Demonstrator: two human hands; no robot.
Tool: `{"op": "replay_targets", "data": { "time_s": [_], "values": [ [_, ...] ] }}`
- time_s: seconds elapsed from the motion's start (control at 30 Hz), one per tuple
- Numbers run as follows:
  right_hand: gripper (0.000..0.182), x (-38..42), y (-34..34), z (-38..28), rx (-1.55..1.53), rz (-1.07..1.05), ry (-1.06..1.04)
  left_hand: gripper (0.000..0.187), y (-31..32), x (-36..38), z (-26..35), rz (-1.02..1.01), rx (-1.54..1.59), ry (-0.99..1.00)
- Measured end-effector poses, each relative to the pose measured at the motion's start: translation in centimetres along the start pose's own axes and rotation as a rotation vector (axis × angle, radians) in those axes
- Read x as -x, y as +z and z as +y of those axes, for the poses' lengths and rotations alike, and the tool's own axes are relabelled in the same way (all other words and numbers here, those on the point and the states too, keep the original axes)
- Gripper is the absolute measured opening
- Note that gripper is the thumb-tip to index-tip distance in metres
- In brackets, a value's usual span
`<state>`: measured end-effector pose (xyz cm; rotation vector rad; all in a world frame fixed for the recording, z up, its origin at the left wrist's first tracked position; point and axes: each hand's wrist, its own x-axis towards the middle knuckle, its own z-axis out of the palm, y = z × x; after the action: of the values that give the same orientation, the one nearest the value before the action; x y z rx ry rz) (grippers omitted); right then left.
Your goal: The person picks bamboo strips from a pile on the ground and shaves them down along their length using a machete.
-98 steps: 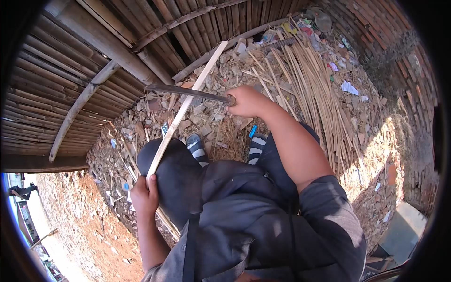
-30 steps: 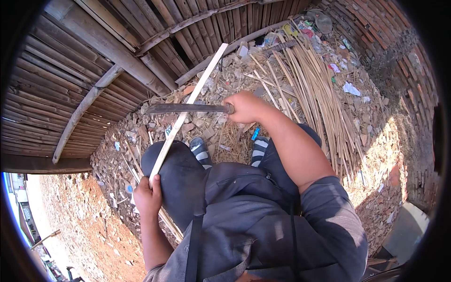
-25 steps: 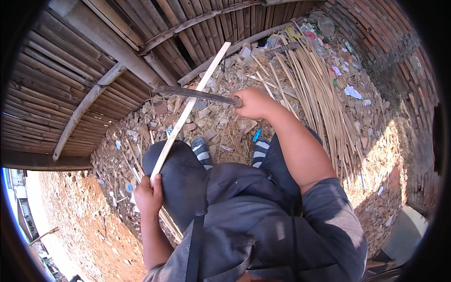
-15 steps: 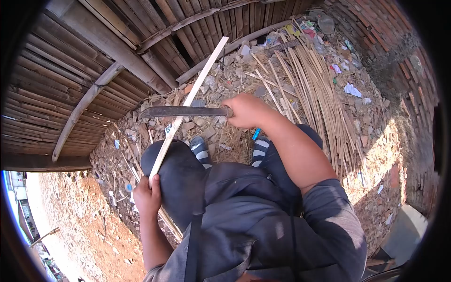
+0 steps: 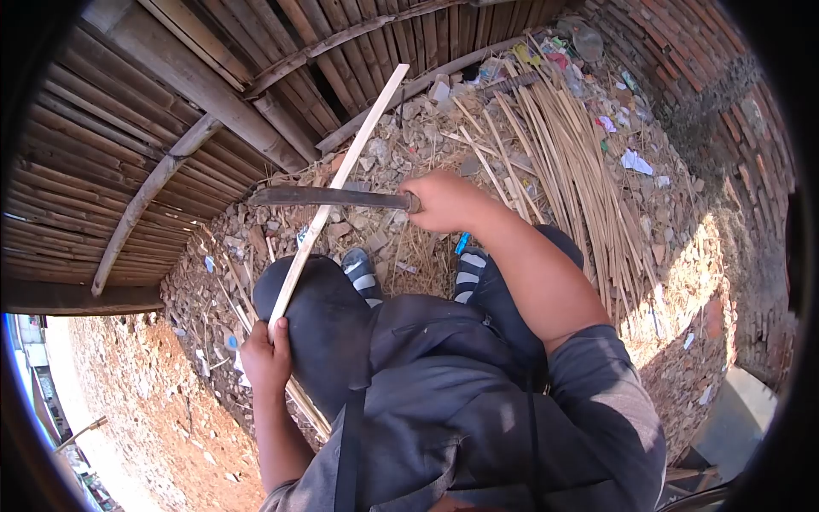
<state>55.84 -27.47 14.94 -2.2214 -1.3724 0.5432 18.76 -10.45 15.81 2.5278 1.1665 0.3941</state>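
A long pale bamboo strip [image 5: 368, 128] slants up and away across my left knee. My left hand [image 5: 266, 352] is closed around its lower end, thumb on top. My right hand [image 5: 439, 200] grips the handle of a machete [image 5: 333, 197]. Its dark blade points left and crosses the strip near mid-length; they look to be touching. The blade lies nearly level, tilted slightly. Most of the handle is hidden inside my right fist.
A heap of split bamboo strips [image 5: 589, 179] lies to the right on rubble ground littered with scraps. A bamboo-slat wall [image 5: 136, 128] rises at left and a brick wall [image 5: 734, 102] at right. More strips [image 5: 307, 408] lie beside my left leg.
The far tip of the bamboo strip has shifted slightly left. The machete blade has tilted a little, its tip now higher and slightly further left. Both grips stay the same.
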Motion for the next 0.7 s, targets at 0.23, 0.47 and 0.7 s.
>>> {"op": "replay_targets", "data": {
  "time_s": [0.23, 0.47, 0.7],
  "values": [
    [0.028, -0.7, 0.0, 1.1, 0.021, -0.036, -0.024, 0.050, 0.1, 0.0, -0.2, -0.009, -0.010, -0.002],
    [0.027, -0.5, -1.4, 1.1, 0.000, -0.092, 0.065, 0.051, 0.0, -0.1, 0.1, -0.002, -0.018, 0.006],
    [0.026, -0.6, 0.6, 1.2, -0.060, -0.002, -0.007, 0.052, 0.2, 0.0, -0.2, 0.005, 0.000, -0.006]
  ]
}}
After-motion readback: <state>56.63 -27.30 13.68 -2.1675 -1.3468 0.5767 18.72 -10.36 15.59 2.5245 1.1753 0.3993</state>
